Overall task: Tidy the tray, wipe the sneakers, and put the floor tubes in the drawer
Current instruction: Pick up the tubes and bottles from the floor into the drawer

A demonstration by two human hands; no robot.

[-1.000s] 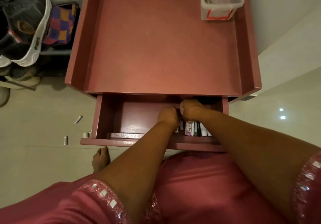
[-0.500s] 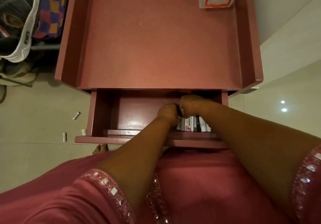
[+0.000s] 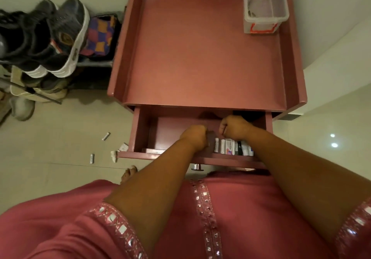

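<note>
The pink cabinet's drawer (image 3: 138, 132) stands pulled open in front of me. A row of several small tubes (image 3: 230, 147) stands along its front right. My left hand (image 3: 194, 136) is inside the drawer with its fingers curled round a dark tube at the left end of that row. Just behind the row, my right hand (image 3: 234, 127) is a closed fist with nothing visible in it. Two small tubes (image 3: 106, 136) (image 3: 92, 158) lie on the floor to the left. Dark sneakers (image 3: 60, 37) sit on a rack at the far left.
The cabinet's top forms a pink tray (image 3: 200, 47) holding a clear plastic box (image 3: 263, 11) at its back right. A white tube (image 3: 114, 155) and a small carton (image 3: 123, 147) lie by the drawer's left corner. A chequered cloth (image 3: 100, 35) lies beside the sneakers.
My hands were pressed together over the tubes; now they have parted, the dark tube staying with the left hand. My view has shifted so the rack and floor show more.
</note>
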